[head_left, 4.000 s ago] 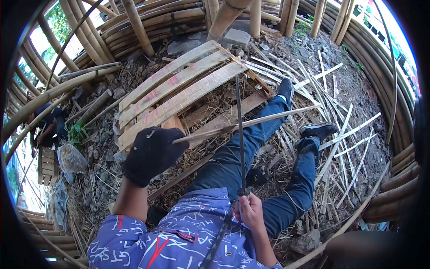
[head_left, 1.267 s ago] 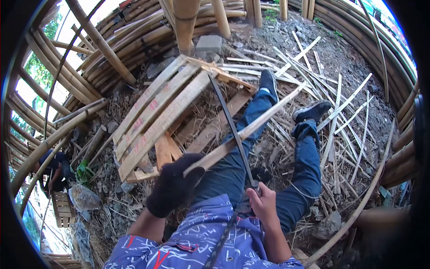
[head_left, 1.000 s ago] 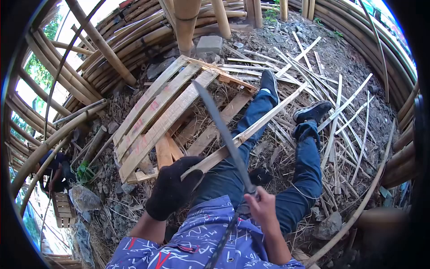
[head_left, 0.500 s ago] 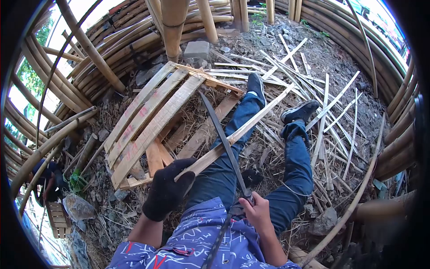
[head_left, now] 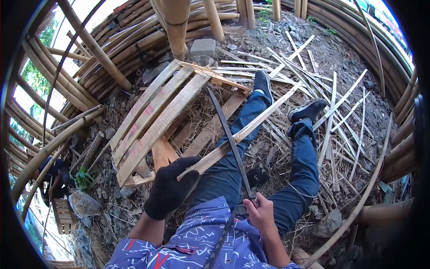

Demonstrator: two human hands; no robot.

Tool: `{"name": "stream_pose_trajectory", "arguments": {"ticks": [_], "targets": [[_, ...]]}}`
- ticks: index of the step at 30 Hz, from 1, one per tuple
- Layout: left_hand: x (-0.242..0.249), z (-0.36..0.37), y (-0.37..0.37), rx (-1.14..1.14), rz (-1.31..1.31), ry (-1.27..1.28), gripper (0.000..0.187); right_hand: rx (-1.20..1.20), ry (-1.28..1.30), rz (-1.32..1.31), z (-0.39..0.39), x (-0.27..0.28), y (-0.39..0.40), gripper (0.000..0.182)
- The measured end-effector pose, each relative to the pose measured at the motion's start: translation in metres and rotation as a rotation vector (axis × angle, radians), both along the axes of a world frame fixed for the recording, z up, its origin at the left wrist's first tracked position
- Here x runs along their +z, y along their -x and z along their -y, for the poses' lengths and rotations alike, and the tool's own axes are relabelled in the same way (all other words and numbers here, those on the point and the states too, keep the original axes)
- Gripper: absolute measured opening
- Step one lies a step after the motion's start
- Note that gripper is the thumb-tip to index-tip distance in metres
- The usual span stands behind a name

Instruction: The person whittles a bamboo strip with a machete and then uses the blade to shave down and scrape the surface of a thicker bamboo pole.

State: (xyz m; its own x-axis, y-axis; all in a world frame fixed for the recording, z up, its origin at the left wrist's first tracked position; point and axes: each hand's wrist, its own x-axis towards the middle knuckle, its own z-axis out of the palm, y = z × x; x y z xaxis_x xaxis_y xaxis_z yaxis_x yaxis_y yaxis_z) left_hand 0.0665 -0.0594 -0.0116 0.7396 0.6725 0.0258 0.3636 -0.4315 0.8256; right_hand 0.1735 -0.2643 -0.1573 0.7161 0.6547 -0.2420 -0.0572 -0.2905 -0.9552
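Note:
My left hand (head_left: 172,187), in a black glove, is closed around the near end of a pale bamboo strip (head_left: 257,130). That strip slants up and to the right, over my left leg. My right hand (head_left: 260,210) is bare and closed on the handle of a long, dark machete (head_left: 229,135). The blade points away from me and crosses the strip near its middle. Left of the blade's far end lies a slatted wooden crate (head_left: 154,125), tipped on the ground.
Several thin split strips (head_left: 333,112) lie scattered beyond my feet. A grey block (head_left: 202,47) sits behind the crate beside an upright bamboo post (head_left: 175,27). Stacked bamboo poles (head_left: 130,42) curve around the area. At far left, another person (head_left: 53,177) bends near a small crate (head_left: 64,215).
The whole view has shifted slightly, with the surroundings sitting a little further right. Both hands keep their holds, and the machete still crosses the strip.

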Motion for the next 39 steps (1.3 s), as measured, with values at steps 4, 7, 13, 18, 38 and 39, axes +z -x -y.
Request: {"name": "stream_pose_trajectory", "arguments": {"ticks": [4,7,13,18,38,39], "targets": [[-0.015,0.0,0.003,0.102,0.125,0.415,0.037,-0.008,-0.033,-0.038,0.0,-0.004,0.005,0.034],[-0.039,0.006,0.008,0.036,0.453,0.974,0.046,-0.01,-0.026,-0.049,-0.003,-0.001,0.006,0.033],[-0.033,0.005,0.001,-0.092,0.352,0.648,0.043,0.094,0.003,0.026,0.011,0.012,0.003,0.022],[-0.014,0.01,0.006,-0.081,-0.209,0.56,0.028,0.113,0.155,0.131,0.018,0.036,-0.02,0.034],[-0.032,0.001,0.016,-0.496,-0.014,-0.372,0.012,0.077,0.177,0.306,0.015,0.013,-0.039,0.036],[-0.037,0.002,0.02,-0.453,-0.121,-0.107,0.012,0.075,0.227,0.325,0.013,0.006,-0.049,0.036]]}}
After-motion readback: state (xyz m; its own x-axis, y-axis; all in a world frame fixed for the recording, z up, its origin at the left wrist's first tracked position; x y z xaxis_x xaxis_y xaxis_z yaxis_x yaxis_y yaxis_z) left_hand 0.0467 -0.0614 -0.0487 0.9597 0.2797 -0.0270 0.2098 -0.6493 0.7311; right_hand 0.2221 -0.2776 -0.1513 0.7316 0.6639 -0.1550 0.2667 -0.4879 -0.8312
